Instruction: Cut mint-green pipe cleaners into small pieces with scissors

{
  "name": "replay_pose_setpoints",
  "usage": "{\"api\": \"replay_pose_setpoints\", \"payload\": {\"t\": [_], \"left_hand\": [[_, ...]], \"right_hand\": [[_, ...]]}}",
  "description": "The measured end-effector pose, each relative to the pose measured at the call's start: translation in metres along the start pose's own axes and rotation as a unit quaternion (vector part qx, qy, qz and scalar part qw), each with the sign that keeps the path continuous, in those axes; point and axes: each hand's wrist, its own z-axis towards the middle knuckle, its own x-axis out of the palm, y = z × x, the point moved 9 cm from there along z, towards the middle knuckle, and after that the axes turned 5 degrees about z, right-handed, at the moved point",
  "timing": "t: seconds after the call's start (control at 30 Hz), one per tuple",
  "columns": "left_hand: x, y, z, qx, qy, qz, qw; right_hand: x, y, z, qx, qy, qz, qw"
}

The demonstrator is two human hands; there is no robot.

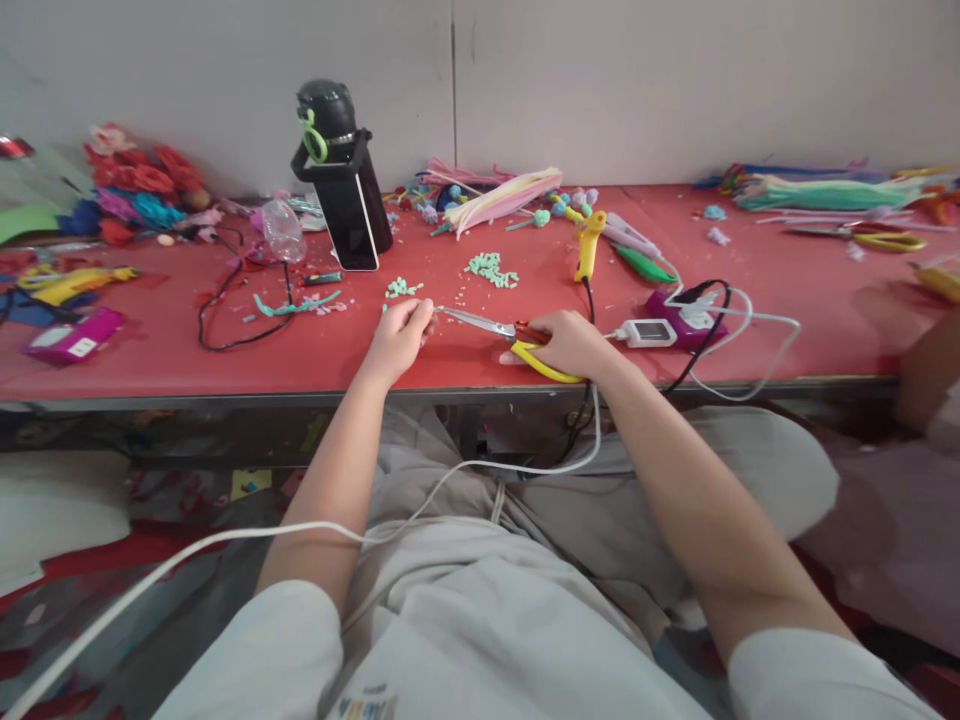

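My right hand (570,345) grips a pair of scissors (480,321) with yellow and orange-red handles, its blades pointing left. Thumb and fingers of my left hand (403,338) are pinched together at the blade tips. Whatever small thing they hold is too tiny to make out; a hint of pale green shows by the tips. Just beyond my left hand lies a small group of pale green snippets (403,288). A larger pile of the same snippets (491,270) sits farther back, beyond the scissors.
A black bottle (330,115) stands at the back with a phone (346,220) against it. A yellow glue gun (589,245) and a purple power strip (679,318) with cables lie on the right. Bundles of pipe cleaners (825,193) line the back. Another person's arm (930,370) shows at right.
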Motion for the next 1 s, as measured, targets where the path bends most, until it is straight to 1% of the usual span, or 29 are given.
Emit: {"api": "replay_pose_setpoints", "payload": {"t": [0.2, 0.33, 0.77, 1.0], "left_hand": [[-0.0003, 0.0019, 0.0006, -0.004, 0.002, 0.018, 1.000], [-0.0001, 0.0032, 0.0011, -0.002, 0.004, 0.005, 1.000], [-0.0001, -0.0038, -0.0011, 0.008, 0.003, 0.008, 1.000], [0.0005, -0.0051, -0.0017, 0.008, 0.006, 0.008, 1.000]], "right_hand": [[0.0017, -0.0017, 0.0015, 0.007, 0.000, -0.001, 1.000], [0.0001, -0.0018, 0.0008, 0.007, -0.010, -0.004, 1.000], [0.0015, -0.0004, 0.0004, 0.005, 0.011, -0.005, 1.000], [0.0014, -0.0016, 0.0008, 0.008, 0.005, 0.001, 1.000]]}}
